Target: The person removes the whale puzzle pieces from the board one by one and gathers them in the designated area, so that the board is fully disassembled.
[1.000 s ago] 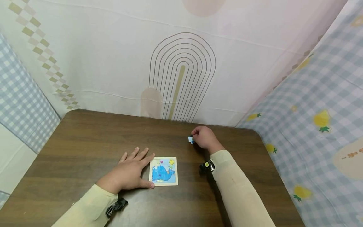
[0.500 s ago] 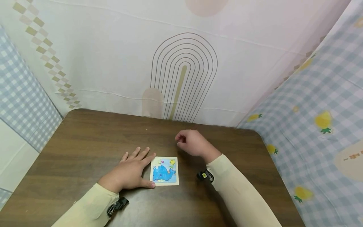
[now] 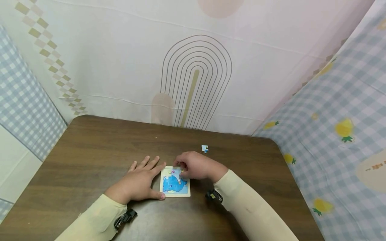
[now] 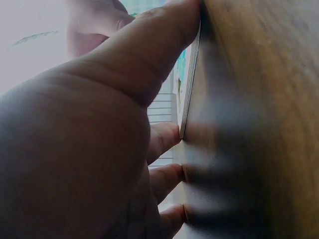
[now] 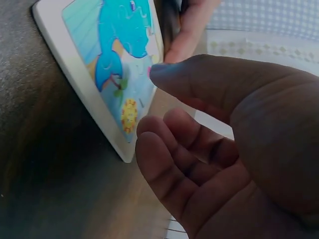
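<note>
A square jigsaw puzzle (image 3: 173, 187) with a pale wooden frame lies on the table, showing a blue whale and a sun. A pale patch shows at its upper left. My left hand (image 3: 135, 185) lies with fingers spread at the board's left side, thumb and index fingertip touching its corners. Over the board's upper right is my right hand (image 3: 197, 165), covering that corner in the head view. In the right wrist view, the right hand's thumb and loosely bent fingers are apart, with nothing visible between them. A loose puzzle piece (image 3: 204, 148) lies farther back on the table.
The brown wooden table (image 3: 99, 144) meets a white patterned cloth (image 3: 126, 67) at its back edge. Checked cloth hangs on both sides, printed with yellow fruit on the right. Each wrist carries a small black camera.
My right hand has come from beside the loose piece, leftward and nearer to me, over the puzzle. The piece stays on the table, uncovered again. The left hand has kept its place.
</note>
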Action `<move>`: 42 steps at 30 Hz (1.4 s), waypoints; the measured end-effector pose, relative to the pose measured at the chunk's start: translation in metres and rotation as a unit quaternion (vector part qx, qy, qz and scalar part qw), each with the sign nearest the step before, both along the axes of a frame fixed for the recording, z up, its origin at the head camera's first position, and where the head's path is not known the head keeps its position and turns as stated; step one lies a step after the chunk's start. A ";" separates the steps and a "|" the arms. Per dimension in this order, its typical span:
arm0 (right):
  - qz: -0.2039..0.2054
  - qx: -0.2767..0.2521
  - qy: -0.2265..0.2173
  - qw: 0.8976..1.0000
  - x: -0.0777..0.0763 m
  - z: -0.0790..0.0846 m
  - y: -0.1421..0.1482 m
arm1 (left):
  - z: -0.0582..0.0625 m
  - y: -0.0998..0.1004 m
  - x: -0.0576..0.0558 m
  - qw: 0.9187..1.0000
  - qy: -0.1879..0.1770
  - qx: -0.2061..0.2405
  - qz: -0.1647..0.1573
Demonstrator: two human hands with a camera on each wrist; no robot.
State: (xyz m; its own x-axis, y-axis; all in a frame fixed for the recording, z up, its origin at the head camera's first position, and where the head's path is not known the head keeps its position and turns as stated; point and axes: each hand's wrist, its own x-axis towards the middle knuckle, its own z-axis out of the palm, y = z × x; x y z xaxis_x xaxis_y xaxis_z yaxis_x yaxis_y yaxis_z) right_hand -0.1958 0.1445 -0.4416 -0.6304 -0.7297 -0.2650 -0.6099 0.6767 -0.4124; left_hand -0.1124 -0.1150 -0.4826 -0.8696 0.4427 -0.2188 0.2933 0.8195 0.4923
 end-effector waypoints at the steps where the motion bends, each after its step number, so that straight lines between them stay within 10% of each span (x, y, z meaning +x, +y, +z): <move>1: 0.002 0.004 -0.003 1.000 0.000 -0.002 0.000 | 0.000 0.000 0.000 1.000 0.000 0.000 0.000; 28: 0.053 0.100 0.068 0.991 0.013 -0.009 -0.018 | -0.002 0.001 0.000 1.000 0.000 0.003 -0.004; 42: 0.013 0.128 0.090 0.988 0.020 -0.002 -0.033 | -0.004 0.000 -0.002 1.000 -0.001 -0.006 0.001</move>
State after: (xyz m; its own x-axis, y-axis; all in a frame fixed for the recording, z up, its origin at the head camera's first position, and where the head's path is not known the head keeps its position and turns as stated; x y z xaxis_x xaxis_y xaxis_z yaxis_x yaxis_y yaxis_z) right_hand -0.1757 0.1117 -0.4434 -0.6664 -0.6693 -0.3285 -0.6756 0.7284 -0.1135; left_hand -0.1146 -0.1146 -0.4863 -0.8698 0.4393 -0.2247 0.2919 0.8253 0.4835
